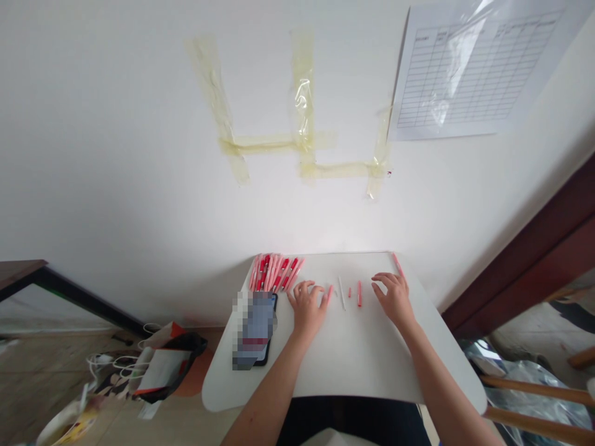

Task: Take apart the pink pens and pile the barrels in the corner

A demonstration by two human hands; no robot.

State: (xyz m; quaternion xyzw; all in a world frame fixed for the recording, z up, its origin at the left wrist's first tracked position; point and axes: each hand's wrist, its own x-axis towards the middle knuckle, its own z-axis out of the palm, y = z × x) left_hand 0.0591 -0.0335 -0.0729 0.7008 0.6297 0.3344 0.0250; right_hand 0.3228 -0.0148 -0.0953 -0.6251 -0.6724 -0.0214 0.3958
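Note:
My left hand (307,310) rests on the white table with its fingers apart and curved. Its thumb lies right beside a pink pen part (330,292); whether they touch I cannot tell. My right hand (395,300) hovers over or rests on the table's right side, fingers spread and holding nothing. Between the hands lie a thin white pen refill (342,293), a short pink piece (350,292) and a pink pen barrel (359,294). Just beyond my right hand, a pink pen (398,264) lies along the table's right edge.
Several pink and red pens (275,272) lie bunched at the table's back left. A phone (255,331), partly blurred out, lies in front of them. The wall (325,217) borders the table's (353,359) far edge. Bags (171,365) and cables are on the floor at left.

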